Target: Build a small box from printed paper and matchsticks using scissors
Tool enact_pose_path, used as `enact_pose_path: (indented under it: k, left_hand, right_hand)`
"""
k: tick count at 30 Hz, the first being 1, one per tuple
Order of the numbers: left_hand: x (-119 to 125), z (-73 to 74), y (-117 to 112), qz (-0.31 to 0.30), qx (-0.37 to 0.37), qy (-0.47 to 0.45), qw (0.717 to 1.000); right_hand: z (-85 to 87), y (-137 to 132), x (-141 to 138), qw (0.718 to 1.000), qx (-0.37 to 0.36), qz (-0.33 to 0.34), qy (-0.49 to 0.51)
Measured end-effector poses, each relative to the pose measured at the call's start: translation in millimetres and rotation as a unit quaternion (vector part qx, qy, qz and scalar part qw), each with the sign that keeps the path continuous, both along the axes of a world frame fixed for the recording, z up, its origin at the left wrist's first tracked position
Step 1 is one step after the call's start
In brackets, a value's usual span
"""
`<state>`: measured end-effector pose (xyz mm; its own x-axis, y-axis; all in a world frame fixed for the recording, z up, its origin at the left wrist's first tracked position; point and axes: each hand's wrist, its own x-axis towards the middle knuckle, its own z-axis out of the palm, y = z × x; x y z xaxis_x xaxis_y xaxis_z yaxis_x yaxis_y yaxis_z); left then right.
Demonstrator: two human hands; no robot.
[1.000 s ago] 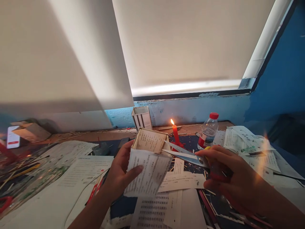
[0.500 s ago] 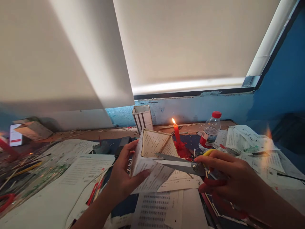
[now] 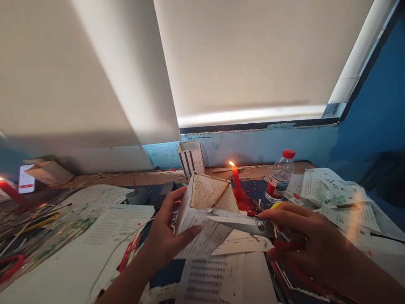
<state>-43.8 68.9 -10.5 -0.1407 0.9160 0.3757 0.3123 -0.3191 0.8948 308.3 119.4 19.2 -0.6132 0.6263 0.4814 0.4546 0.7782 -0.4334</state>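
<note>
My left hand [image 3: 171, 228] is closed around the left side of a box covered in printed paper [image 3: 202, 230], thumb on its near face. The box is tilted, its open top facing up and away. In my right hand [image 3: 303, 230] is a pair of scissors [image 3: 240, 223] with red and yellow handles. Their blades lie along the near rim of the box, pointing left. A paper flap [image 3: 245, 242] sticks out at the box's lower right. Just beyond the box a lit red candle [image 3: 236, 179] stands in a pool of red wax.
A water bottle with a red cap [image 3: 280, 177] stands right of the candle. Against the wall is another tall paper box [image 3: 191, 159]. Loose papers [image 3: 335, 190] cover the right side. At left are a phone [image 3: 26, 179], a second candle [image 3: 12, 192] and more papers [image 3: 104, 232].
The scissor blades, parted before, have come together along the box's near rim. The box remains in my left hand; the view has shifted slightly.
</note>
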Motion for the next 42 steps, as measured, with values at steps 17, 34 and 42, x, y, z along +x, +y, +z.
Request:
enact_pose_path:
  k: [17,34,42]
  left_hand:
    - [4.0,6.5,-8.1,-0.009,0.014,0.043,0.999]
    - [11.3,12.8,-14.0,0.029,0.023,0.097,0.995]
    - [14.3,13.8,-16.9,0.047,0.035,0.111,0.992]
  right_hand:
    - [1.5,-3.6,-14.7,0.994,0.081,0.030,0.073]
    - [0.1,-8.9,-23.1,0.994,0.087,0.008,0.062]
    - [11.2,-14.9,-23.1,0.985,0.149,0.016,0.084]
